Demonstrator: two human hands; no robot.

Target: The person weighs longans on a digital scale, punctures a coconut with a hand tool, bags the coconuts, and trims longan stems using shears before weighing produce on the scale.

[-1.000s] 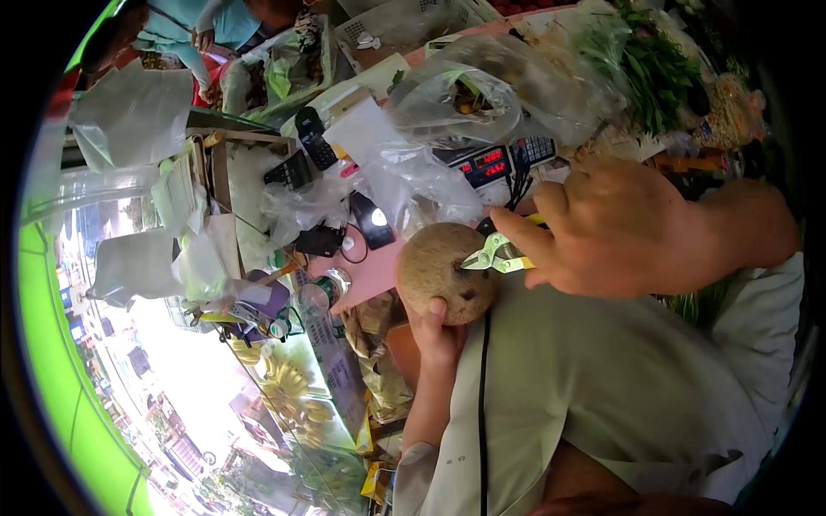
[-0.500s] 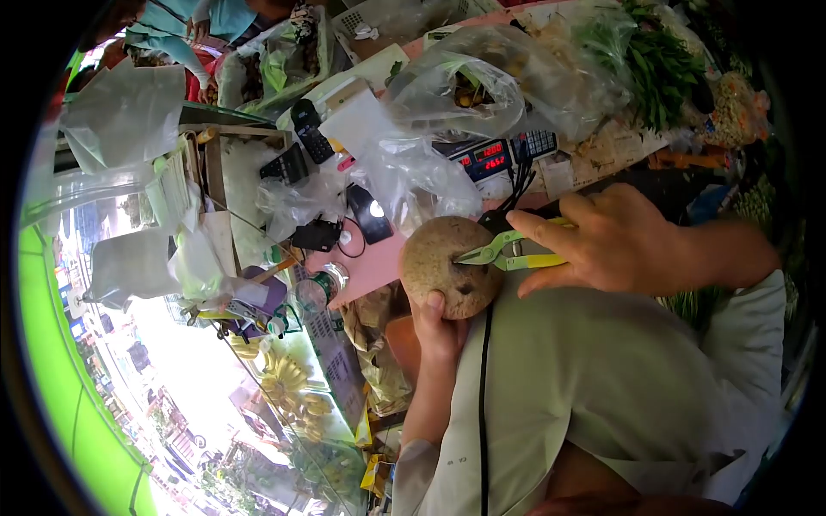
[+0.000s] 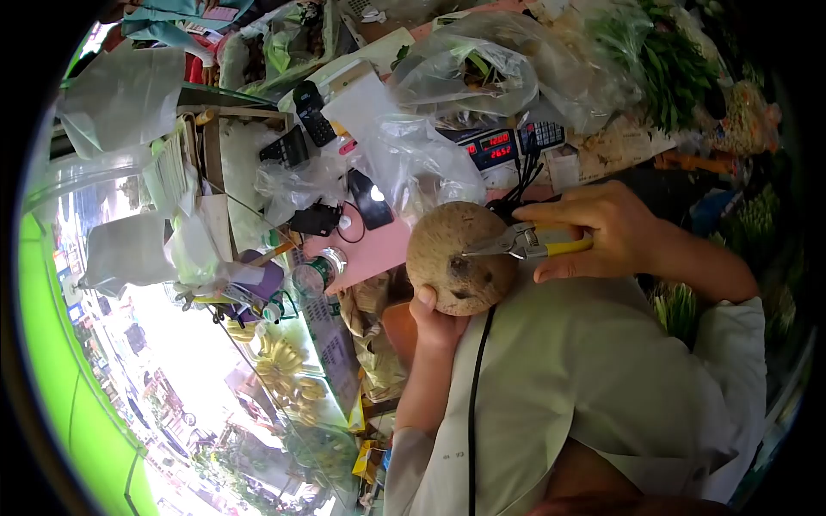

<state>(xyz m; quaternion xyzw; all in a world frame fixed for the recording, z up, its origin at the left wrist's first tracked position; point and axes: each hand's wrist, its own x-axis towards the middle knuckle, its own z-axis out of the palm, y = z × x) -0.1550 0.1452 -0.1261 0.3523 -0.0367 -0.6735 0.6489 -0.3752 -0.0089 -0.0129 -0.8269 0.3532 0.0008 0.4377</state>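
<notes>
A round brown coconut [image 3: 454,236] with dark eyes on its upward face is propped against the front of my shirt. My left hand [image 3: 440,323] grips it from below, with the thumb on its near side and the other fingers hidden underneath. In my right hand [image 3: 615,230] is a pair of pruning shears [image 3: 527,242] with yellow handles and grey metal blades. The blade tips point left and lie at the coconut's surface, beside a dark eye; whether they go into it I cannot tell.
Ahead lie a scale with a red display [image 3: 495,148], a phone [image 3: 370,199], clear plastic bags [image 3: 430,168] and a cordless handset [image 3: 312,113]. Leafy greens [image 3: 675,86] are at the upper right, bananas [image 3: 280,361] at the lower left. Another person's sleeve [image 3: 163,26] shows at the top left.
The shears have turned over in my right hand, and their tips have shifted slightly right on the coconut. The coconut has moved a little up and right in view.
</notes>
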